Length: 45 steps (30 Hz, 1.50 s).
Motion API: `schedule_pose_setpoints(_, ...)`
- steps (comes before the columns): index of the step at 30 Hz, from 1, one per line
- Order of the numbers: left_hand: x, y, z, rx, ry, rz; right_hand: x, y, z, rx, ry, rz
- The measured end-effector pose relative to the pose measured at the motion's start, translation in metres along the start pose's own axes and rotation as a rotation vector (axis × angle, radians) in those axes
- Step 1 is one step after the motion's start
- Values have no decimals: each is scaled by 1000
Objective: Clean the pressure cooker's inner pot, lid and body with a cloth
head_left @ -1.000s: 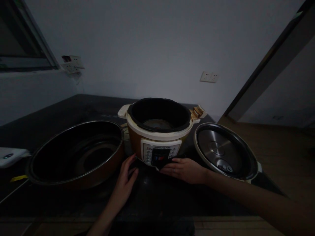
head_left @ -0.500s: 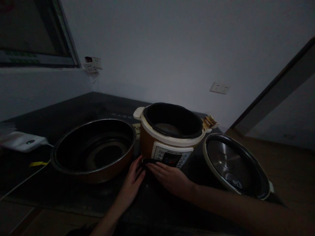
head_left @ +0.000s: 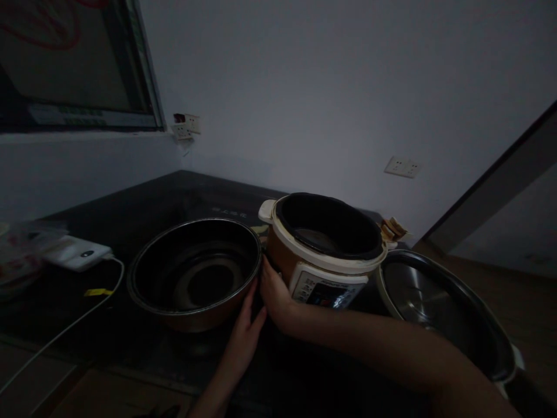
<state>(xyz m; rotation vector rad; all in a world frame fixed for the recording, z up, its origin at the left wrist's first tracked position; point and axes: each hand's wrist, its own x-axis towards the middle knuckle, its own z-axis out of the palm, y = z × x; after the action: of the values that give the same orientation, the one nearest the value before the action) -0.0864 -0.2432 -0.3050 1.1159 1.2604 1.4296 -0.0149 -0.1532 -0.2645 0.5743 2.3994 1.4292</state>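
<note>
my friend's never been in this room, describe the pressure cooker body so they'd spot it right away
On the dark tabletop, look between the wide round pan and the upturned lid. The cooker body is the open, deep pot there. Unlike either neighbour, it has a control panel on its front.

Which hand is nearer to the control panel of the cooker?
Right. The right hand is just beside the control panel; the left hand is farther away, at the wide pan.
</note>
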Motion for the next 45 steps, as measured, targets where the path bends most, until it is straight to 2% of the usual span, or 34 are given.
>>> schedule_pose_setpoints(3, 1, -2, 1, -24, 7, 14, -16, -6, 1, -5, 22, -36)
schedule_pose_setpoints(6, 1, -6, 2, -51, 35, 22, -55, -12, 3, -22, 75, -74)
schedule_pose_setpoints(9, 1, -9, 3, -62, 33, 5, -90, -3, 0, 85, 270, 11)
schedule_pose_setpoints(11, 1, -10, 3, -54, 35, 6, -103, 15, -7, 192, 392, 50)
schedule_pose_setpoints(14, 2, -10, 4, -41, 60, 5, -102, 53, -23, 291, 476, 122)
schedule_pose_setpoints(16, 3, -10, 4, -31, 68, -4, -91, 71, -33, 319, 476, 174)
schedule_pose_setpoints(19, 4, -10, 4, -19, 62, -23, -68, 78, -39, 333, 425, 253)
schedule_pose_setpoints(24, 6, -13, 3, -7, 98, -2, -32, 50, -27, 222, 285, 324)
schedule_pose_setpoints(28, 7, -9, 3, 9, 89, 42, -17, 18, -5, 129, 202, 214)
schedule_pose_setpoints(33, 9, -4, 3, 17, 39, 60, -30, -22, 18, 116, 132, 19)
schedule_pose_setpoints(36, 10, -6, 4, 11, 52, 58, -50, -28, 20, 112, 142, -46)
schedule_pose_setpoints(38, 11, -10, 4, 2, 58, 63, -63, -18, 15, 124, 161, -78)
schedule_pose_setpoints(40, 11, -13, 4, -18, 65, 62, -71, 2, 4, 162, 193, -64)
schedule_pose_setpoints(45, 11, -18, 2, -18, 81, 30, -66, 63, -29, 383, 275, 134)
